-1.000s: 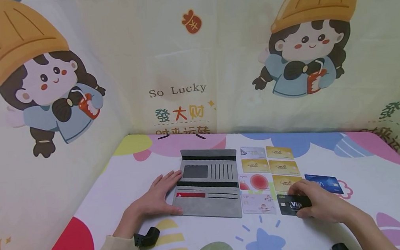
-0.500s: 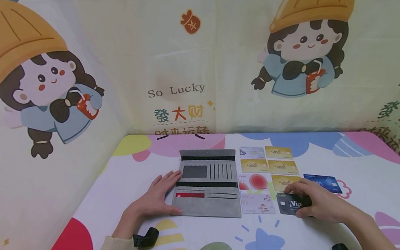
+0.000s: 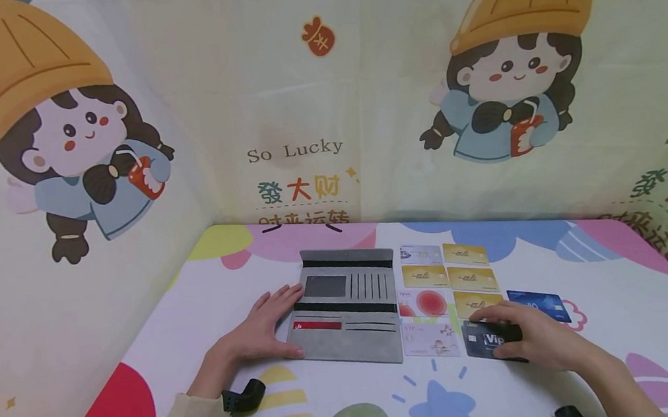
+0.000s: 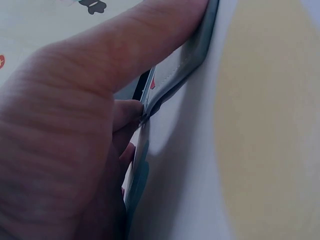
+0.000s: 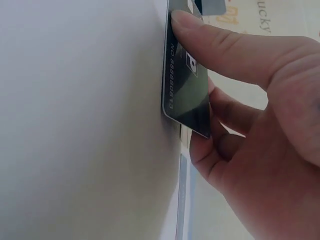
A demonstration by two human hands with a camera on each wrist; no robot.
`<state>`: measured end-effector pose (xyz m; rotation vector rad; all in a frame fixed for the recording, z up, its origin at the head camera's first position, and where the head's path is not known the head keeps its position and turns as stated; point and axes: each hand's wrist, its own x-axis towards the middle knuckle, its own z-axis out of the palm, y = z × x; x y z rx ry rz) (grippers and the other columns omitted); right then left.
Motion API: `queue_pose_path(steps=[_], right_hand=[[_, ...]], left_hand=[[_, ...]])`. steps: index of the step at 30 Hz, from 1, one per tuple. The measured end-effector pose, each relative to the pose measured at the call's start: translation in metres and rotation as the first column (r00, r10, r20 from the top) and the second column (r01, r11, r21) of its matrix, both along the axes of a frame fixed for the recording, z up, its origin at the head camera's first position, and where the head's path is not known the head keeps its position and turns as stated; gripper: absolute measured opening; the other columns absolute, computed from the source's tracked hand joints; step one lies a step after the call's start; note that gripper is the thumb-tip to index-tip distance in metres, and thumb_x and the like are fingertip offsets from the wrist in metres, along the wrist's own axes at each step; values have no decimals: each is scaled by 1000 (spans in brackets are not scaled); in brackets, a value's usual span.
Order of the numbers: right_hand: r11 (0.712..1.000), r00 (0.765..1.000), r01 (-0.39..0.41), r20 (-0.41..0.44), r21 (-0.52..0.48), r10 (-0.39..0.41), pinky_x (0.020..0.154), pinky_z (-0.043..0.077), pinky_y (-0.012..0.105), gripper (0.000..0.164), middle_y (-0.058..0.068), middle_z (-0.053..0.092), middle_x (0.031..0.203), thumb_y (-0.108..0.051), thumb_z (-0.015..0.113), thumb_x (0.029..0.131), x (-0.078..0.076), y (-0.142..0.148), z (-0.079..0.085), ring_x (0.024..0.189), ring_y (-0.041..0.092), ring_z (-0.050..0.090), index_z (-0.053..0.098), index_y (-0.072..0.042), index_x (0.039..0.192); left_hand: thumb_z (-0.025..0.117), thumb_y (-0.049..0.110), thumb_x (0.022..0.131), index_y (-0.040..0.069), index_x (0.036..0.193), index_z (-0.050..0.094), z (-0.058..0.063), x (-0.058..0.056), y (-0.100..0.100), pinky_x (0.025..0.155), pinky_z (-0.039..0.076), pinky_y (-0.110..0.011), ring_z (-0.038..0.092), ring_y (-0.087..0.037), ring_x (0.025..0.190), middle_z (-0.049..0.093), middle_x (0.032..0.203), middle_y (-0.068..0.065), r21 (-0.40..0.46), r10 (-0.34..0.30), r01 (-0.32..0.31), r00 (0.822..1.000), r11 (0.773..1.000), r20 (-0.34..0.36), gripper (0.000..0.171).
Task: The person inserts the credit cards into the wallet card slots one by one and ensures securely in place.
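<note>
A black VIP card (image 3: 488, 339) lies at the front of the right-hand column of cards. My right hand (image 3: 539, 336) holds this card by its right part. In the right wrist view, the thumb (image 5: 220, 42) presses on the card's dark face, with the other fingers at its far edge and side. An unfolded grey wallet (image 3: 352, 349) with card slots and a red strip lies flat to the left. My left hand (image 3: 258, 331) rests at the wallet's left edge, fingers extended and thumb at its near left corner, holding nothing up.
Several cards lie in two columns right of the wallet, including gold cards (image 3: 473, 279), a red-circle card (image 3: 428, 303) and a pale pink card (image 3: 430, 339). A blue card (image 3: 539, 306) sits beyond the right hand. A printed backdrop (image 3: 294, 93) rises behind the table.
My right thumb has shifted up onto the black card's face, and the fingers have slid slightly along its far edge. The left hand and wallet stay in place.
</note>
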<state>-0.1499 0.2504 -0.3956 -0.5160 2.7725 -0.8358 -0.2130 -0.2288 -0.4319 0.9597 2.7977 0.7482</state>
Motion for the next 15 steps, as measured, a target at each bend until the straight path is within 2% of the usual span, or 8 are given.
queue_pose_path(steps=[11,15], right_hand=[[1000,1000,-5,-20,-5,5,79,44,42,46,0,59,117,-27,76,77,-2,5,-2,98,22,50,60,-33,119],[1000,1000,-11,2,-10,11,78,45,41,43,0,61,113,-29,74,79,-2,6,-2,97,21,51,60,-32,120]], left_hand=[[71,63,64,13,147,29,1,1,1,109,4,-53,12,-27,140,24,152,-3,28,-5,6,1000,1000,-8,105],[71,63,64,12,147,30,1,2,1,109,5,-54,13,-29,139,25,152,-4,36,-7,7,1000,999,-13,105]])
